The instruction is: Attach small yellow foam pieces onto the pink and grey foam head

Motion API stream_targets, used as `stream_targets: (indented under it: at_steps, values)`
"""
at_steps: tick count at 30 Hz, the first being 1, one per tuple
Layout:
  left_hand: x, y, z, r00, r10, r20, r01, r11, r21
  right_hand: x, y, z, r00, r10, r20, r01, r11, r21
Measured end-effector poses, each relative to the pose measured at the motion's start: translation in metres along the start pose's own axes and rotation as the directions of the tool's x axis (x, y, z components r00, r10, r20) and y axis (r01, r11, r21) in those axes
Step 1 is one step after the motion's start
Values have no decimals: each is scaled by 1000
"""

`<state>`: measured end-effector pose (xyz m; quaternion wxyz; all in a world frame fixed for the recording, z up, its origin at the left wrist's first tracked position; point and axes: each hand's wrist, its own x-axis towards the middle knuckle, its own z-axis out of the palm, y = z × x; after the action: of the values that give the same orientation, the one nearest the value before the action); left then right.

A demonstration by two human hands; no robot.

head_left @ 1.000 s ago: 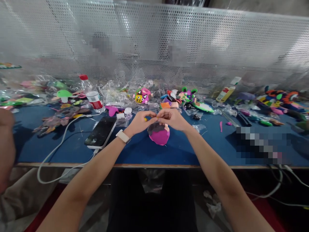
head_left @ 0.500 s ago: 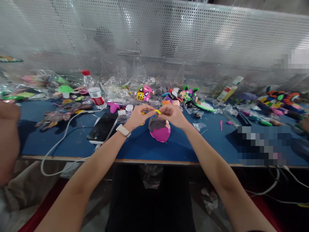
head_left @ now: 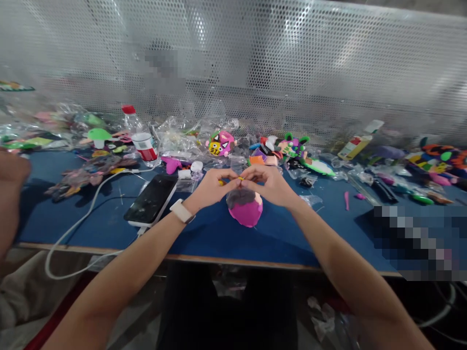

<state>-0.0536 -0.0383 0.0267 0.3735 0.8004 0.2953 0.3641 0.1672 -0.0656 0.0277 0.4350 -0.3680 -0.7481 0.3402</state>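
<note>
My left hand (head_left: 214,188) and my right hand (head_left: 270,185) meet above the table, their fingertips pinched together. Between them shows a small bit of yellow modelling clay (head_left: 241,179), mostly covered by the fingers. Just below and behind the fingertips lies a rounded clay piece (head_left: 246,214), magenta with a grey top and a pale patch at its right side. Its far part is hidden by my hands. A bit more yellow shows beside my left fingers, too small to make out.
A phone (head_left: 151,200) with a white cable lies left of my left arm. Behind stand a red-capped bottle (head_left: 144,141), a pink mask-like clay figure (head_left: 221,144) and a green-and-purple one (head_left: 295,146). A pink tool (head_left: 346,200) lies right. Another person's hand (head_left: 12,180) is at far left.
My fingertips have come closer together, and the yellow strip that arched between them now shows much less. The view has shifted slightly, so the hands and rounded clay piece appear lower.
</note>
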Motion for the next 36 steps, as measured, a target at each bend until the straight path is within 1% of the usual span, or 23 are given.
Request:
stream_targets:
  at_steps: [3, 5, 6, 8, 11, 14, 16, 19, 22, 24, 29, 36]
  values:
    - [-10, 10, -2, 999, -22, 45, 20, 999, 36, -4, -7, -2, 993, 21, 120, -17, 999, -35]
    - [-17, 14, -1, 997, -55, 47, 50, 993, 105, -9, -6, -3, 991, -9, 130, 25, 993, -115]
    - [-20, 16, 1, 997, -69, 47, 62, 989, 132, -13, -3, -3, 991, -45, 123, 65, 984, -165]
    - [-24, 18, 4, 995, -81, 66, 70, 986, 153, -21, 3, -3, 984, -162, 76, 176, 954, -244]
    - [-26, 18, 11, 994, -92, 57, 81, 983, 166, -31, 11, -4, 964, -261, 51, 265, 920, -290]
    - [-30, 16, 14, 992, -115, 60, 103, 979, 176, -35, 17, -4, 927, -375, -25, 345, 874, -343]
    - [-35, 14, 14, 987, -126, 98, 110, 982, 156, -35, 22, -2, 895, -434, -98, 360, 836, -414]
    - [-43, 9, 13, 978, -140, 155, 118, 983, 140, -33, 30, 1, 862, -461, -209, 330, 825, -458]
    - [-47, 3, 13, 978, -108, 176, 80, 984, 160, -32, 34, 3, 848, -466, -252, 311, 824, -474]
    - [-48, 0, 15, 980, -76, 185, 44, 984, 175, -32, 34, 4, 849, -466, -247, 310, 819, -482]
    - [-47, -1, 18, 981, -38, 190, -11, 967, 254, -33, 34, 8, 855, -481, -197, 336, 800, -496]
    - [-43, -3, 18, 988, -16, 153, -27, 960, 279, -33, 33, 10, 868, -469, -165, 345, 807, -479]
